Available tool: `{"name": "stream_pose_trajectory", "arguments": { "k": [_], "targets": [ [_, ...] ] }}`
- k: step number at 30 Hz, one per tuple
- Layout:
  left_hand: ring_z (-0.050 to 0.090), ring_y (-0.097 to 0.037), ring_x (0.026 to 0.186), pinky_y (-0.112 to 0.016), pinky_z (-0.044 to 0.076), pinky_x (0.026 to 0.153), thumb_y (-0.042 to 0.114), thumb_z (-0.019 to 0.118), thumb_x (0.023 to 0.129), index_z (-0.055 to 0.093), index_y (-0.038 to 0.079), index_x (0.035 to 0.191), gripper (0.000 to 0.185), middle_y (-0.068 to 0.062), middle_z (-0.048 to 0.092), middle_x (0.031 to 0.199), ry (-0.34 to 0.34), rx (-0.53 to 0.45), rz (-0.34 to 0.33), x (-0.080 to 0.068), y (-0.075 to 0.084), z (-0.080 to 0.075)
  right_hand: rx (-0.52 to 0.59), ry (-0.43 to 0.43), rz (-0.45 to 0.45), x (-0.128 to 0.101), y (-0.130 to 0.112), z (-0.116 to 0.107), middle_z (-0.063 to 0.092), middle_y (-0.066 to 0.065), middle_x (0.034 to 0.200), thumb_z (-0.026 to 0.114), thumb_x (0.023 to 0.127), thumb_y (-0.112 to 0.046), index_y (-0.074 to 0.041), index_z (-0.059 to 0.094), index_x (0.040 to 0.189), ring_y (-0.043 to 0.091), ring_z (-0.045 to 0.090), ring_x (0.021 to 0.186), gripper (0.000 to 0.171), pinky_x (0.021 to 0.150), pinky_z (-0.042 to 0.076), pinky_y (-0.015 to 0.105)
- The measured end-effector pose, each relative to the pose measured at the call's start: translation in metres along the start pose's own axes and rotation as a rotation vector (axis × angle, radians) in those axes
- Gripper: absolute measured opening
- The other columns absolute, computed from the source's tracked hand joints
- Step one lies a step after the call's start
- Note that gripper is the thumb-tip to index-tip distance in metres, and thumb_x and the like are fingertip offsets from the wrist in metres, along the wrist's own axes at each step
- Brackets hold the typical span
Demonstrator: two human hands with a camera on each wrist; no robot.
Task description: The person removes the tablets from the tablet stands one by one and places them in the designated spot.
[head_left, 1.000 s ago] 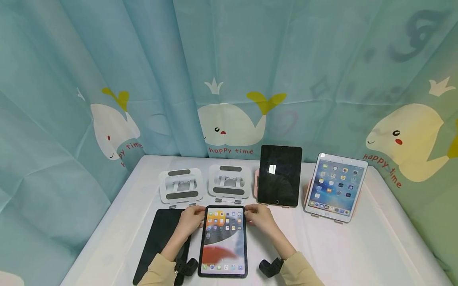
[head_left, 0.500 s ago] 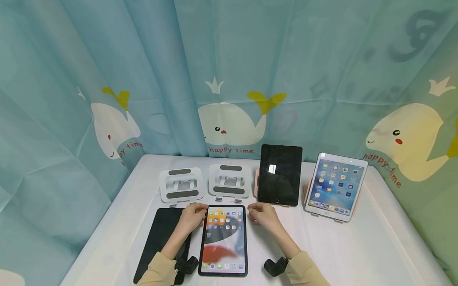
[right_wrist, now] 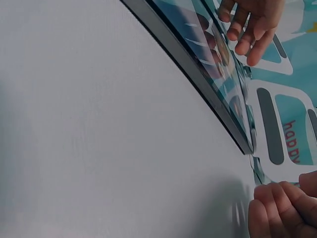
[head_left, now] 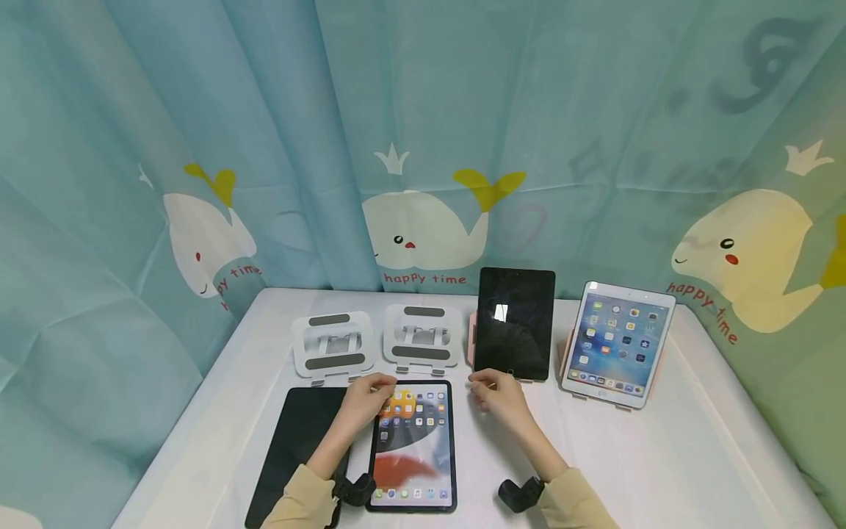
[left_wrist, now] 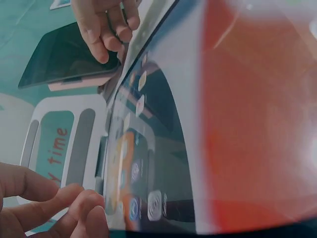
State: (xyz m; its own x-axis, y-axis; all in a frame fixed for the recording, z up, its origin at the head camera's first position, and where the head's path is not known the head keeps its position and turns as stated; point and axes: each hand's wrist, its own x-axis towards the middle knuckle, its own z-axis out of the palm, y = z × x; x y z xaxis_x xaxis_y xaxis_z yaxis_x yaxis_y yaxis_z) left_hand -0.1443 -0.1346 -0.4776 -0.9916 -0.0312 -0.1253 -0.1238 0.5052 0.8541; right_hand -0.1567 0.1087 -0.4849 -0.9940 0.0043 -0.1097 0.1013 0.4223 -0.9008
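Observation:
A lit tablet (head_left: 416, 452) with a black frame lies face up on the white table. My left hand (head_left: 365, 402) hovers by its top left corner, fingers loosely bent and holding nothing; the left wrist view shows these fingers (left_wrist: 74, 208) above the screen's far edge. My right hand (head_left: 504, 397) is off to the tablet's right, apart from it, with relaxed fingers and nothing in them. Behind stand two white folding stands, a left one (head_left: 333, 362) and a right one (head_left: 424, 353). A dark tablet (head_left: 300, 448) lies partly under my left forearm.
A black tablet (head_left: 515, 323) leans on a pink stand (head_left: 472, 338) behind my right hand. To its right a white tablet (head_left: 620, 345) with a lit screen leans on another pink stand. A blue curtain (head_left: 423, 110) with whales hangs behind the white table (head_left: 700, 470).
Both hands have come away from the lit tablet's top edges. My right hand has moved right and my left hand has shifted right over the corner. The tablet stays in place.

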Motion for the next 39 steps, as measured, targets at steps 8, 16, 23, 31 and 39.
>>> {"name": "stream_pose_trajectory", "arguments": {
  "k": [8, 16, 23, 31, 39],
  "targets": [
    [0.049, -0.012, 0.056, -0.024, 0.042, 0.049, 0.006, 0.055, 0.091, 0.067, -0.004, 0.11, 0.024, -0.014, 0.062, 0.075, -0.051, -0.141, -0.011, 0.005, 0.007, 0.01, -0.03, 0.03, -0.013, -0.002, 0.003, -0.013, 0.066, 0.011, 0.078, 0.061, 0.088, -0.001, 0.004, 0.07, 0.098, 0.014, 0.063, 0.066, 0.014, 0.055, 0.05, 0.02],
    [0.055, -0.013, 0.061, -0.024, 0.047, 0.053, 0.007, 0.055, 0.093, 0.066, -0.003, 0.111, 0.024, -0.019, 0.066, 0.085, -0.065, -0.161, 0.01, 0.012, 0.018, 0.022, -0.028, 0.058, -0.02, -0.001, 0.005, -0.027, 0.067, 0.015, 0.081, 0.059, 0.088, -0.002, 0.003, 0.07, 0.098, 0.017, 0.064, 0.067, 0.015, 0.054, 0.048, 0.018],
    [0.058, -0.016, 0.065, -0.024, 0.048, 0.056, 0.007, 0.052, 0.094, 0.065, -0.003, 0.114, 0.026, -0.021, 0.066, 0.091, -0.085, -0.22, 0.016, 0.019, 0.027, 0.028, -0.003, 0.073, -0.022, 0.0, 0.005, -0.043, 0.069, 0.018, 0.085, 0.059, 0.09, -0.002, 0.006, 0.068, 0.102, 0.015, 0.067, 0.071, 0.017, 0.059, 0.05, 0.017],
    [0.062, -0.018, 0.072, -0.031, 0.055, 0.063, 0.008, 0.052, 0.094, 0.066, -0.002, 0.113, 0.025, -0.021, 0.066, 0.096, -0.078, -0.189, 0.043, 0.022, 0.041, 0.032, 0.043, 0.12, -0.046, 0.003, 0.003, -0.063, 0.07, 0.022, 0.087, 0.056, 0.091, 0.0, 0.01, 0.066, 0.105, 0.008, 0.064, 0.067, 0.02, 0.059, 0.049, 0.016],
    [0.065, -0.027, 0.079, -0.033, 0.056, 0.068, 0.008, 0.054, 0.095, 0.066, -0.002, 0.111, 0.023, -0.025, 0.066, 0.098, -0.066, -0.236, 0.067, 0.027, 0.052, 0.038, 0.072, 0.151, -0.026, 0.007, -0.003, -0.079, 0.069, 0.019, 0.089, 0.054, 0.093, -0.001, 0.011, 0.064, 0.109, 0.003, 0.064, 0.067, 0.022, 0.064, 0.054, 0.018]
  ]
}}
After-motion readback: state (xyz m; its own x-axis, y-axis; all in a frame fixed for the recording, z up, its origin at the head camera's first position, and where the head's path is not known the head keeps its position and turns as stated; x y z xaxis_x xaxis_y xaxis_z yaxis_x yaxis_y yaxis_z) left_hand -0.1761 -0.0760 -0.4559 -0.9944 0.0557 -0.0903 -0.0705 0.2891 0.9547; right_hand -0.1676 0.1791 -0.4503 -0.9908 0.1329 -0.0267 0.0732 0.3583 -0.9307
